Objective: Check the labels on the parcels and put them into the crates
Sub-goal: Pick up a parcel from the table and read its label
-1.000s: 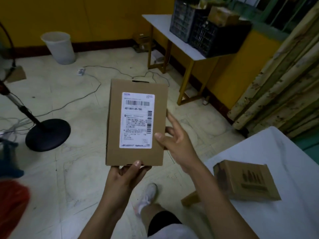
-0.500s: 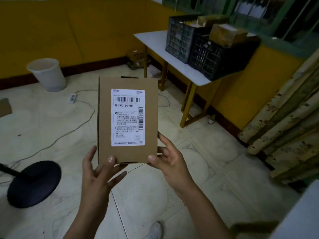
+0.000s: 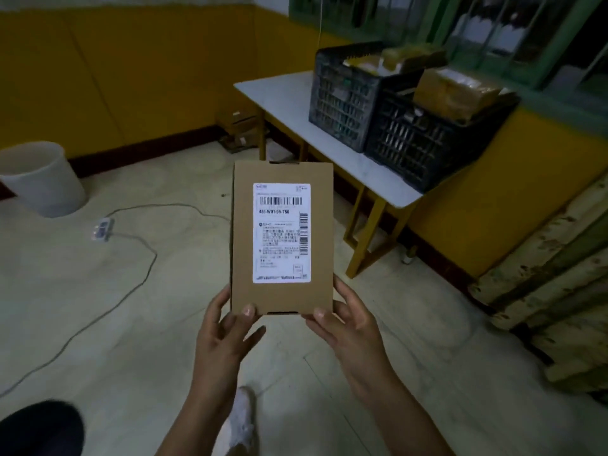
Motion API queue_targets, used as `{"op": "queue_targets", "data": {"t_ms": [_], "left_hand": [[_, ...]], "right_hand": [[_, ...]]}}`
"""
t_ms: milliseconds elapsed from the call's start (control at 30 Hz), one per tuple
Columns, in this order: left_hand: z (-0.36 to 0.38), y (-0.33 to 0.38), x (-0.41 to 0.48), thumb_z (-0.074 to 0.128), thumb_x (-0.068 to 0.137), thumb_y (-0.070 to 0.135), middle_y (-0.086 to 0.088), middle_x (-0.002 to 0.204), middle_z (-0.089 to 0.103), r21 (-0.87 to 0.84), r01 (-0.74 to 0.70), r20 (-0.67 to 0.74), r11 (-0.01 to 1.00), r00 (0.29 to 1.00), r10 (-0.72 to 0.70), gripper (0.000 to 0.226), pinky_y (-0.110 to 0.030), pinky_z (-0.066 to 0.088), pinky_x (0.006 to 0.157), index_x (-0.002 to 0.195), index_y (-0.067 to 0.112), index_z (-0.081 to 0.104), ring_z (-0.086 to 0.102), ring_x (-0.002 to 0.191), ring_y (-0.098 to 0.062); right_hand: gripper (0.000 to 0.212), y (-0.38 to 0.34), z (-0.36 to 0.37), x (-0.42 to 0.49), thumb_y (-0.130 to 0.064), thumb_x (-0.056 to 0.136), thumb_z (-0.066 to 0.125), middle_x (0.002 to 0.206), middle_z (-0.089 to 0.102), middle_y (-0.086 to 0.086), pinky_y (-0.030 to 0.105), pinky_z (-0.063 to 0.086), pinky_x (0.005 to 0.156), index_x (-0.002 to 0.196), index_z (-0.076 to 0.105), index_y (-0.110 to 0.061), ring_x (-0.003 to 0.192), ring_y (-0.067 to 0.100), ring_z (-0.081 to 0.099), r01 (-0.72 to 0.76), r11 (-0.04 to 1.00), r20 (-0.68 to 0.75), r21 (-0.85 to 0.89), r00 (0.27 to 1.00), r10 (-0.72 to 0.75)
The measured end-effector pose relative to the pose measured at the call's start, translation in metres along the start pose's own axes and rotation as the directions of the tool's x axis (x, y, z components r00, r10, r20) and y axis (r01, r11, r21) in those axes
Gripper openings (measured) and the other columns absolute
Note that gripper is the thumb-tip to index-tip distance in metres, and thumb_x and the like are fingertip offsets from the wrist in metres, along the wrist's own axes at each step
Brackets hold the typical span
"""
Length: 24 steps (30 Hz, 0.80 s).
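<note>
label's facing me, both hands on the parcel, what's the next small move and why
Probably step toward the white table carrying the parcel: left hand and right hand grip its bottom corners, its label faces the camera, and the grey crate and black crate, already holding other parcels, stand ahead.

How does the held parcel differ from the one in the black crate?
The held parcel is flat, plain cardboard showing a white label; the crate parcel is bulkier and tape-glossy. The held parcel stands upright; the crate parcel lies tilted atop the black crate. Both are brown.
</note>
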State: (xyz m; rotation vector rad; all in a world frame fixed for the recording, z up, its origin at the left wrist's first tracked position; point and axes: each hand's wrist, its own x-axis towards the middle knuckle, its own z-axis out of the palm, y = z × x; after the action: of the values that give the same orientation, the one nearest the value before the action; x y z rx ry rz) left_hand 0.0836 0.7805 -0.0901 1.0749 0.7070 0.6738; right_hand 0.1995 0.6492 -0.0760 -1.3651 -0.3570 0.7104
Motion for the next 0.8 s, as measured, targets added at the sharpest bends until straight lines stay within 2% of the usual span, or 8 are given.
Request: {"op": "queue_targets", "data": {"t_ms": [100, 200, 300, 500, 633, 733, 800], "left_hand": [[-0.004, 0.016, 0.085, 0.058, 0.090, 0.010, -0.009, 0.101, 0.073, -0.005, -0.010, 0.059, 1.000, 0.998, 0.010, 0.043, -0.022, 0.056, 0.077, 0.131, 0.021, 0.051, 0.068, 0.100, -0.023], [0.001, 0.038, 0.163, 0.057, 0.091, 0.005, -0.010, 0.101, 0.073, 0.013, -0.021, 0.109, 1.000, 0.994, 0.020, 0.043, -0.019, 0.055, 0.076, 0.130, 0.022, 0.053, 0.068, 0.101, -0.022], [0.013, 0.051, 0.224, 0.056, 0.092, 0.004, -0.008, 0.102, 0.072, 0.056, -0.032, 0.158, 0.998, 0.987, 0.023, 0.043, -0.020, 0.055, 0.075, 0.127, 0.027, 0.056, 0.068, 0.099, -0.019], [0.063, 0.053, 0.328, 0.060, 0.091, 0.014, 0.003, 0.108, 0.069, 0.178, -0.088, 0.232, 0.980, 0.972, 0.045, 0.040, -0.027, 0.052, 0.072, 0.123, 0.037, 0.058, 0.070, 0.094, -0.017], [0.110, 0.050, 0.402, 0.063, 0.089, 0.015, 0.014, 0.106, 0.069, 0.236, -0.205, 0.274, 0.950, 0.952, 0.137, 0.044, -0.025, 0.056, 0.068, 0.119, 0.045, 0.057, 0.068, 0.089, -0.008], [0.154, 0.056, 0.468, 0.062, 0.088, 0.010, 0.018, 0.106, 0.068, 0.246, -0.289, 0.278, 0.925, 0.936, 0.218, 0.046, -0.021, 0.058, 0.071, 0.119, 0.043, 0.057, 0.067, 0.087, -0.006], [0.184, 0.065, 0.515, 0.063, 0.087, 0.017, 0.019, 0.105, 0.068, 0.248, -0.317, 0.261, 0.916, 0.932, 0.252, 0.041, -0.022, 0.058, 0.072, 0.121, 0.039, 0.057, 0.066, 0.090, -0.006]], "right_hand": [[0.054, -0.009, 0.031, 0.070, -0.008, 0.087, 0.066, 0.108, 0.073, -0.004, 0.023, 0.055, 0.081, 0.110, 0.059, -0.057, 0.106, 0.013, 0.067, 0.024, 0.999, -0.049, -0.030, 0.998, -0.025], [0.052, -0.021, 0.053, 0.131, -0.010, 0.088, 0.064, 0.105, 0.073, -0.009, 0.024, 0.053, 0.084, 0.114, 0.054, -0.053, 0.105, 0.010, 0.066, 0.027, 0.999, -0.110, -0.041, 0.993, -0.032], [0.045, -0.032, 0.060, 0.177, -0.013, 0.087, 0.067, 0.101, 0.074, -0.011, 0.020, 0.055, 0.075, 0.114, 0.055, -0.047, 0.101, 0.008, 0.068, 0.011, 1.000, -0.206, -0.009, 0.978, -0.013], [0.042, -0.048, 0.045, 0.270, -0.020, 0.090, 0.064, 0.102, 0.073, -0.013, 0.020, 0.055, 0.066, 0.122, 0.050, -0.044, 0.094, 0.010, 0.070, 0.041, 0.999, -0.367, -0.034, 0.929, -0.051], [0.039, -0.058, 0.023, 0.350, -0.029, 0.086, 0.064, 0.099, 0.072, -0.020, 0.023, 0.056, 0.065, 0.119, 0.051, -0.047, 0.091, 0.007, 0.070, 0.086, 0.993, -0.444, -0.078, 0.889, -0.112], [0.037, -0.076, 0.007, 0.425, -0.034, 0.083, 0.061, 0.094, 0.071, -0.027, 0.021, 0.056, 0.063, 0.116, 0.051, -0.049, 0.089, 0.004, 0.069, 0.131, 0.986, -0.471, -0.102, 0.867, -0.164], [0.037, -0.094, -0.003, 0.475, -0.038, 0.081, 0.059, 0.093, 0.070, -0.029, 0.020, 0.055, 0.063, 0.116, 0.051, -0.048, 0.087, 0.003, 0.069, 0.158, 0.979, -0.456, -0.132, 0.867, -0.201]]}}
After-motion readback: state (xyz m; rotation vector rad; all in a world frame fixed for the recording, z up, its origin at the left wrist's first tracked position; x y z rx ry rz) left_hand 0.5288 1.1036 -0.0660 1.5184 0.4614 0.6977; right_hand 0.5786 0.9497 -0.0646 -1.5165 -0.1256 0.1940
